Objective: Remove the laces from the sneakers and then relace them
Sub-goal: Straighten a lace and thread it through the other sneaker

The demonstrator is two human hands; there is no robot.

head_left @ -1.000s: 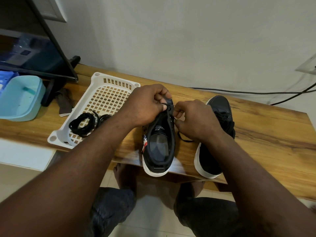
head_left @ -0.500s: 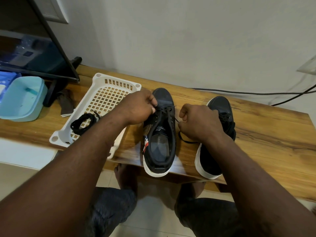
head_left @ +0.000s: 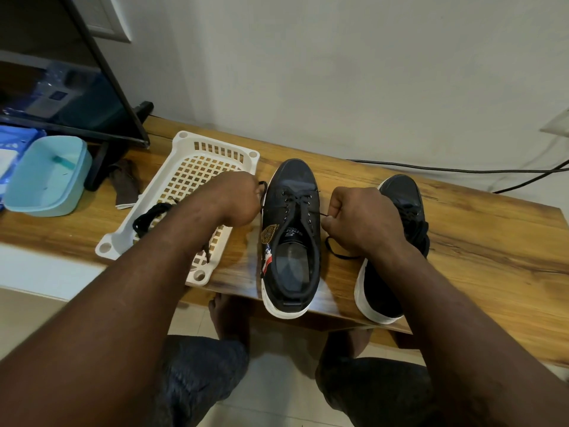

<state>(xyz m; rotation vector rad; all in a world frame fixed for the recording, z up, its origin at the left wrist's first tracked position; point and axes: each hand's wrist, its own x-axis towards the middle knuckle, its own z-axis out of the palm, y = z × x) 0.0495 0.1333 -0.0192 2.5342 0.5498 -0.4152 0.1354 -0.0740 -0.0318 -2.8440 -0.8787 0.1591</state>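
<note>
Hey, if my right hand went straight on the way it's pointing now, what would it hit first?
Probably the sneaker being laced: your right hand, pinching the lace, points across toward its eyelets, though depth is unclear.

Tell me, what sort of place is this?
Probably a room in a home: a flat-screen TV stands on a wooden table against a plain wall, beside a white plastic basket.

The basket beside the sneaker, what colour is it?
The basket is white; the head view shows it best.
</note>
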